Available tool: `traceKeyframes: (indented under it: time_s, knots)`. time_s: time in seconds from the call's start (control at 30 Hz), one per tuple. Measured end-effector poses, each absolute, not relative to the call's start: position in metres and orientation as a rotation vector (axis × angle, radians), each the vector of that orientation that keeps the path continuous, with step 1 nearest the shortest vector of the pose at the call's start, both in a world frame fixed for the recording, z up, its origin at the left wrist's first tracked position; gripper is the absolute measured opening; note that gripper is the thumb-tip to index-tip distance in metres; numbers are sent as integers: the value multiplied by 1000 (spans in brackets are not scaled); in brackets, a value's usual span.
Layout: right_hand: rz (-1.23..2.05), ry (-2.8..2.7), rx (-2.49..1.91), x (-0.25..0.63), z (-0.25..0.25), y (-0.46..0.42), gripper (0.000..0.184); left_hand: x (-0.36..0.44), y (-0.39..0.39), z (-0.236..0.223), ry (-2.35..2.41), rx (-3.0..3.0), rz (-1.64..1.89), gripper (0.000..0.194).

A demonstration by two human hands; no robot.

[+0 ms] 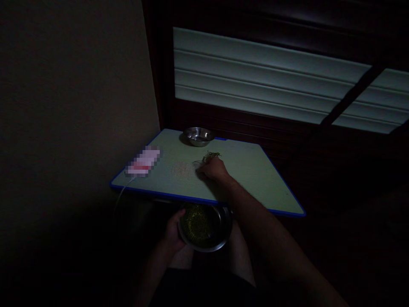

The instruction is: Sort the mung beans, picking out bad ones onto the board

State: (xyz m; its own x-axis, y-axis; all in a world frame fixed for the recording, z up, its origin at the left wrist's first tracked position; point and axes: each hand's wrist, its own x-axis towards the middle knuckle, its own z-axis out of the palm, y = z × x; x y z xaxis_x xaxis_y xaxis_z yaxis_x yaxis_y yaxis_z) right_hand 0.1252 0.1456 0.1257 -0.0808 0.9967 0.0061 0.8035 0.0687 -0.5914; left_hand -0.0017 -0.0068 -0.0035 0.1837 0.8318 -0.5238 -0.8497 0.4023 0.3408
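My left hand point(175, 230) grips the left rim of a steel bowl point(220, 245) held over my lap, just below the table's front edge. Small green bits point(196, 224) lie inside the bowl. On the tabletop, my right hand point(212, 168) is closed with its fingers curled down. A pale, see-through thing point(197, 163) shows at its fingertips, too dim to name. Right behind that hand lies a small heap of thin greenish stalks point(211, 155). Fine specks point(183, 170) are scattered on the table left of the hand.
The pale green table point(249, 170) has a blue edge. A smaller steel bowl point(198, 137) stands at its back. At left lies a blurred-out pink and white object point(143, 162) with a white cable point(120, 194) hanging off the front. A wall and dark slatted panels stand behind; the light is low.
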Motion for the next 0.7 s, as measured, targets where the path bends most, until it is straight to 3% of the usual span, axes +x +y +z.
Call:
traceKeyframes:
  time_s: [0.27, 0.7]
  knots:
    - [494, -1941, -1873, 105, 126, 140, 19, -1, -7, 1, 751, -29, 1188, 20]
    - [593, -1855, -1737, 117, 127, 152, 14, -2, -7, -2, 751, -40, 1179, 22]
